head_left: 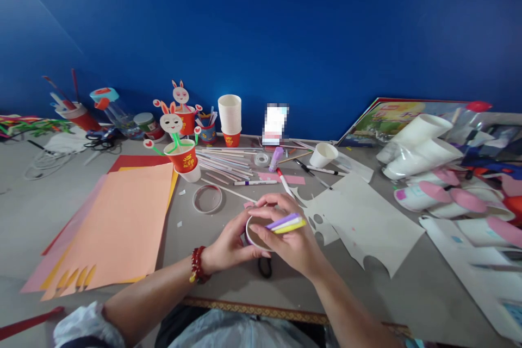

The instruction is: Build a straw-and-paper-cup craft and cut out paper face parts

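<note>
Low over the table's front part, my left hand (pixel 232 244) is closed around the side of a paper cup (pixel 253 228) with its open mouth facing up. My right hand (pixel 299 247) is closed at the cup's far right rim, its thumb over the opening. Several thin coloured sticks (pixel 287 223), purple, white and yellow, stick out between its thumb and fingers. Whether their lower ends reach into the cup is hidden. Just below the cup lies a small black loop (pixel 265 267). Beyond my hands are a red-capped marker (pixel 284 182) and a roll of tape (pixel 207 198).
Coloured paper sheets (pixel 126 217) lie left; cut white paper (pixel 367 223) lies right. Behind stand rabbit-decorated cups (pixel 183 156), a cup stack (pixel 230 114), loose paper sticks (pixel 224 163) and a white cup (pixel 324 155). Pink-tipped white cups (pixel 424 196) crowd the right side.
</note>
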{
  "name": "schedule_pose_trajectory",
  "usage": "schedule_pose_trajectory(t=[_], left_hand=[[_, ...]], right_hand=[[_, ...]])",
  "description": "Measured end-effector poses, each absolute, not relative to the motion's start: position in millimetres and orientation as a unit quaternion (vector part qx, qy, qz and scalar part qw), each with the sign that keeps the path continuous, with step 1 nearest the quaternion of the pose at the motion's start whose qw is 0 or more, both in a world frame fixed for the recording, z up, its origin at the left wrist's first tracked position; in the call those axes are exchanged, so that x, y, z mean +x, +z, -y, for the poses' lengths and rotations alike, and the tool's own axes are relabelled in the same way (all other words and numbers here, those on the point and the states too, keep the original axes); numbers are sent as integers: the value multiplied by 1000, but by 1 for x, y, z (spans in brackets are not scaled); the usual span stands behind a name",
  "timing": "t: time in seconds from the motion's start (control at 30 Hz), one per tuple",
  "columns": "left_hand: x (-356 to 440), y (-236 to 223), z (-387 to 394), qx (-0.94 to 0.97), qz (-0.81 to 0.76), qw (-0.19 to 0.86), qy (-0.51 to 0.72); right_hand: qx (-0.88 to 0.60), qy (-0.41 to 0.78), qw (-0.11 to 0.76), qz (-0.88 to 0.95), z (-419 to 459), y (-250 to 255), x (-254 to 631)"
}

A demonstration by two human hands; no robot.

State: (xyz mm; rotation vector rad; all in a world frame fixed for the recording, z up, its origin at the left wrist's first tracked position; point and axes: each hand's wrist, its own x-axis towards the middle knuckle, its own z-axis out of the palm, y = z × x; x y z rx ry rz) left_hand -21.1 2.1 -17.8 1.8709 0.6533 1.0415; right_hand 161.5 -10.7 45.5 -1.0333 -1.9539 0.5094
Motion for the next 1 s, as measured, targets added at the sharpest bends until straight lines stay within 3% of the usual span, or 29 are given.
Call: schedule_pose_trajectory(t=[1.0], left_hand=[[-21,-18,-1,755,-225,464,406]], right_hand=[[-378,298,385,788,6,49,162]])
